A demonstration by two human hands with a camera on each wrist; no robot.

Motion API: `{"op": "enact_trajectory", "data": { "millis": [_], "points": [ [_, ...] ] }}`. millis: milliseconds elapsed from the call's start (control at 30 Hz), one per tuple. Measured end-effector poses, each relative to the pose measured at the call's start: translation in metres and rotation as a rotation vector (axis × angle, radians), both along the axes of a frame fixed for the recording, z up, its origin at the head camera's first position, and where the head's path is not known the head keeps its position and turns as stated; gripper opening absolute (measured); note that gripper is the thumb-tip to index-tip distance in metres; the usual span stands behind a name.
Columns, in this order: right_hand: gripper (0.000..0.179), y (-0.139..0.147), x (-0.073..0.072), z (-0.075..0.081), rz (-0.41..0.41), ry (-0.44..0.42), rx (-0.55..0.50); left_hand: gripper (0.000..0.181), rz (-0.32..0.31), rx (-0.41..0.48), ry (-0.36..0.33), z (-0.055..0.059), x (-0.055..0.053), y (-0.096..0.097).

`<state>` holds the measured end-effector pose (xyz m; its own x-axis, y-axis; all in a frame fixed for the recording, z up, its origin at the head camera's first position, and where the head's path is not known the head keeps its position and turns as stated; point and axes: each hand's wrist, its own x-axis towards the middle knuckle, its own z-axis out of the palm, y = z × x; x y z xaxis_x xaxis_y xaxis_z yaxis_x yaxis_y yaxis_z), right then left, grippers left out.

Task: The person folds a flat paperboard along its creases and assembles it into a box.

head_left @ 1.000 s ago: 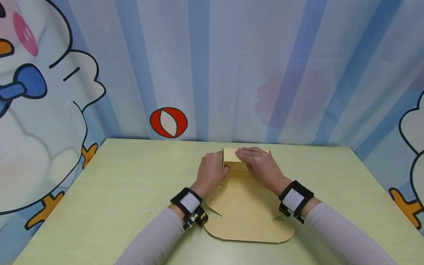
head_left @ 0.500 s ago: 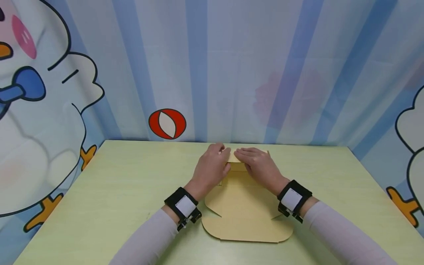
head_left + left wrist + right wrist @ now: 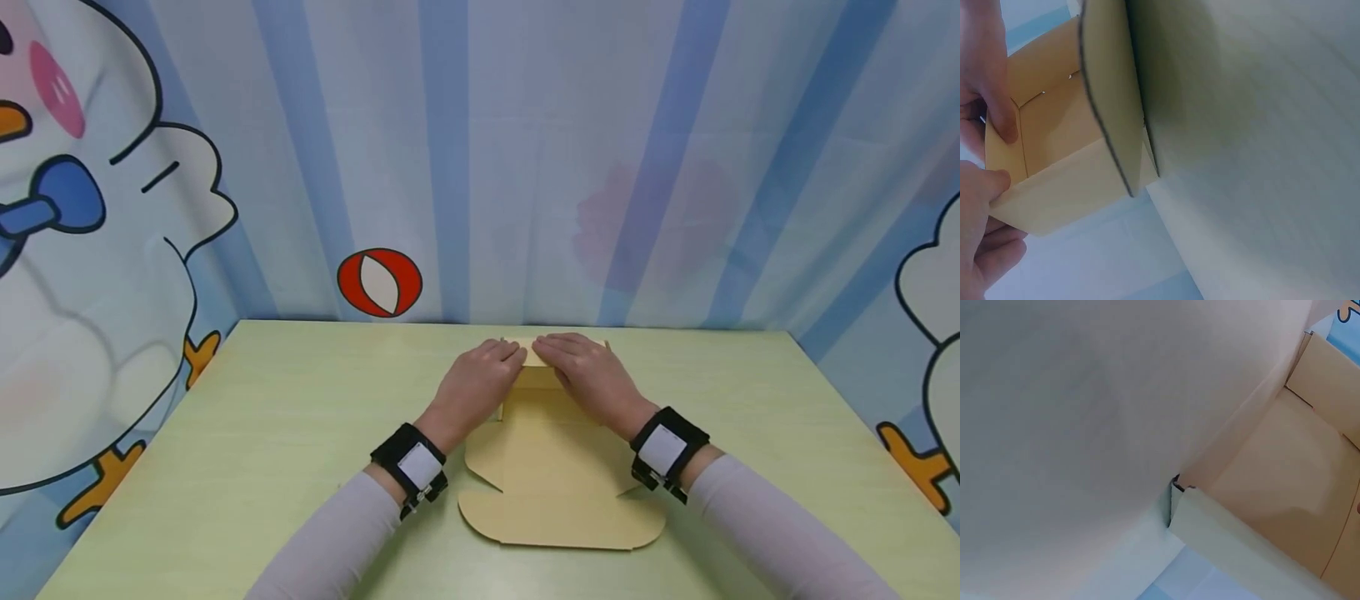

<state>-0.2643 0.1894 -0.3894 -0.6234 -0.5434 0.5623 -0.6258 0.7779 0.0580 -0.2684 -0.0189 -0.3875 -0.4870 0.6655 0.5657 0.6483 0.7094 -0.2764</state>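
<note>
A tan cardboard box blank (image 3: pixel 558 467) lies on the green table (image 3: pixel 262 417), its rounded lid flap towards me. Its far wall (image 3: pixel 537 379) stands folded up. My left hand (image 3: pixel 480 385) is at the wall's left end, and my right hand (image 3: pixel 588 375) lies over its top edge, fingertips almost meeting. In the left wrist view a finger (image 3: pixel 1004 125) presses inside the box corner while other fingers sit outside, pinching the wall (image 3: pixel 1066 181). A side flap (image 3: pixel 1110 106) stands upright there. The right wrist view shows the box's inside (image 3: pixel 1285 469); the right thumb is hidden.
A striped blue curtain with cartoon prints and a red ball print (image 3: pixel 379 282) hangs right behind the table's far edge. Bare tabletop (image 3: pixel 750 400) stretches to both sides of the box. Black bands with cameras sit on both wrists.
My left hand has moved from the wall's left end up to its top edge beside the right fingertips. The folded wall now shows lower. The right hand stayed put.
</note>
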Motion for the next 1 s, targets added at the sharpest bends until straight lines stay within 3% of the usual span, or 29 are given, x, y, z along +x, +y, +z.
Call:
{"op": "enact_trajectory", "data": {
  "millis": [200,333,433,633,767,867,1000],
  "points": [
    [0.037,0.015,-0.007,0.001,-0.035,0.051,-0.058,0.021,0.066,0.052,-0.035,0.001,-0.003,-0.010],
    [0.034,0.028,-0.010,-0.002,-0.055,0.023,-0.128,0.019,0.075,0.082,-0.035,0.001,-0.005,-0.017],
    [0.037,0.031,-0.009,-0.004,-0.073,-0.065,-0.173,0.017,0.069,0.080,-0.028,0.001,-0.005,-0.020],
    [0.053,0.023,-0.003,-0.003,-0.106,-0.368,-0.321,0.007,0.115,0.092,-0.018,0.003,-0.003,-0.024],
    [0.059,0.020,-0.002,-0.003,-0.135,-0.523,-0.305,0.014,0.163,0.111,-0.012,0.006,-0.003,-0.027],
    [0.048,0.022,-0.001,-0.004,-0.154,-0.578,-0.242,0.023,0.209,0.124,-0.049,0.007,-0.003,-0.030],
    [0.035,0.025,-0.002,-0.006,-0.131,-0.550,-0.216,0.035,0.265,0.168,-0.112,0.007,-0.005,-0.037]
  ]
}}
